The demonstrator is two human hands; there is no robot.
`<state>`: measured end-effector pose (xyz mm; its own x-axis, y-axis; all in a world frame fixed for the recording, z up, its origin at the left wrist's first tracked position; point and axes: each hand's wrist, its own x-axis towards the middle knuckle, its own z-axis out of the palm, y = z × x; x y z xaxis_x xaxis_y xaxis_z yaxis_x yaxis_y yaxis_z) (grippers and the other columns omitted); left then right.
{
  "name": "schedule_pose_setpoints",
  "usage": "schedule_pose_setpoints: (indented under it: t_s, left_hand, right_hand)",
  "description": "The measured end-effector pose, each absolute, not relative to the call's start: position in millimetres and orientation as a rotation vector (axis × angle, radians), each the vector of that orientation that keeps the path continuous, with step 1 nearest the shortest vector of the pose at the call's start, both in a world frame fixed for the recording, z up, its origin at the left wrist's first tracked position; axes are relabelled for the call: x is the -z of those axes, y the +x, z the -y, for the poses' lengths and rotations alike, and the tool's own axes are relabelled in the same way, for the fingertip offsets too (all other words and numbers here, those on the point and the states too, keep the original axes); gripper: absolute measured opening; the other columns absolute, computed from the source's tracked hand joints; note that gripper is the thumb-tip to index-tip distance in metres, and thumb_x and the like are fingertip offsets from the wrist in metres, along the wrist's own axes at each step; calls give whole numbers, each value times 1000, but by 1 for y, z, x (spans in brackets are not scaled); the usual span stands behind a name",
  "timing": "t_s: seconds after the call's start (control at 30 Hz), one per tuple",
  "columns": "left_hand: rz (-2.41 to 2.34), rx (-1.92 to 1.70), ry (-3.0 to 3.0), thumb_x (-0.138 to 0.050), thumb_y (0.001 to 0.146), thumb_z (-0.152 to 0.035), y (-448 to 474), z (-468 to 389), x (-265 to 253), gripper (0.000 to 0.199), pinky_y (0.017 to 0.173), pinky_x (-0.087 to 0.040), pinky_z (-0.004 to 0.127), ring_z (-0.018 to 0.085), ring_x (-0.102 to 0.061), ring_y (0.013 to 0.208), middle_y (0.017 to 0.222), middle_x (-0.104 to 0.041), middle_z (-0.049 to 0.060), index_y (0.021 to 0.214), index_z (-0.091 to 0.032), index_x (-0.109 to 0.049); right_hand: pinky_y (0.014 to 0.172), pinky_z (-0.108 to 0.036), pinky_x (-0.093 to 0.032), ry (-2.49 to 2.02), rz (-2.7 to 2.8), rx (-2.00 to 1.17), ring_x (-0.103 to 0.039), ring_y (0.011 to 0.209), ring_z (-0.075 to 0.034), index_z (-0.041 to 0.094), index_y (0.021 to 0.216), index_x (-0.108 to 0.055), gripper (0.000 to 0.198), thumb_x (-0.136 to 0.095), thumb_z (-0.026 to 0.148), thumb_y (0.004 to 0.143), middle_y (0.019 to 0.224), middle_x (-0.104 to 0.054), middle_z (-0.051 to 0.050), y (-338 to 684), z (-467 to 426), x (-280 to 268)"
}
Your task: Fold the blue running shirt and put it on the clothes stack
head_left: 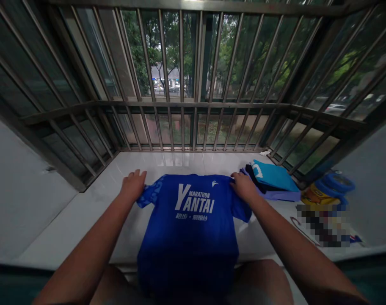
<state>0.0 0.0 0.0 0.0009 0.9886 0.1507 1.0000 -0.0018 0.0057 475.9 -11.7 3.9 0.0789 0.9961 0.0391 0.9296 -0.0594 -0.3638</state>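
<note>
Left of the folded clothes (277,177), blue shirt (193,235) lies print-up; left hand (133,186) grips one sleeve, right hand (244,186) the opposite shoulder, well apart. Recommended: even tension, sleeves smoothed flat.

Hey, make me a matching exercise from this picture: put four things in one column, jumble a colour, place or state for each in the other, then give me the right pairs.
Column one
1. T-shirt
2. Left hand
3. Folded clothes
4. Window bars

Column two
A. Stacked, with a turquoise piece on top
B. Metal, standing in front of the trees outside
C. Dark blue, with white lettering across the chest
D. At the light-patterned sleeve

Right pairs: 1-C, 2-D, 3-A, 4-B
</note>
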Motion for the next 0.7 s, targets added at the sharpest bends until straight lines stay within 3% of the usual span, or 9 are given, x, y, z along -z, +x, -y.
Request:
schedule_pose_setpoints:
  t_s: [0.07,0.17,0.3,0.4,0.53,0.63,0.7]
  left_hand:
    - [2080,160,-2276,-55,101,-21,35,-6,34,48,122,-44,55,38,-54,150,165,-53,25,148,-13,-63]
    - [2025,154,-2414,-51,108,-31,77,9,88,46,128,-40,53,32,-51,156,169,-54,16,151,-21,-65]
    - [2126,168,-2462,-47,111,-43,84,43,150,57,131,-32,65,37,-39,164,177,-42,15,164,-24,-54]
    - [2159,268,-2410,-43,111,-49,62,61,176,63,135,-24,65,36,-32,167,180,-36,14,169,-25,-46]
    - [2338,333,-2188,-36,111,-41,29,73,176,60,131,-36,60,37,-45,160,170,-52,19,161,-16,-55]
    - [2493,329,-1930,-41,108,-43,12,75,160,60,122,-46,56,41,-56,147,154,-63,28,149,-5,-63]
    - [2549,304,-1870,-47,106,-48,8,72,150,60,112,-53,58,45,-61,138,144,-67,30,141,-4,-67]
  right_hand:
    - [124,-60,-36,-2065,1911,-276,-51,148,-43,7,145,-65,50,-64,21,97,155,-59,-31,453,13,25]
    - [129,-60,-30,-2015,1942,-291,-45,156,-41,11,152,-60,54,-62,29,102,164,-53,-26,424,38,69]
    - [126,-65,-33,-1994,1969,-328,-41,160,-44,21,154,-62,51,-55,43,108,167,-53,-21,415,75,113]
    - [132,-65,-22,-2011,2003,-357,-33,166,-39,26,162,-54,57,-49,48,110,175,-45,-16,424,86,131]
    - [136,-65,-6,-2173,2109,-379,-16,172,-33,26,174,-36,69,-41,52,110,183,-25,-11,430,81,146]
    - [136,-65,-5,-2207,2166,-337,-13,172,-32,26,176,-31,70,-33,55,112,185,-20,-8,429,78,154]
    - [137,-65,-7,-2205,2170,-306,-14,172,-32,25,176,-32,70,-32,56,112,185,-21,-8,429,77,157]
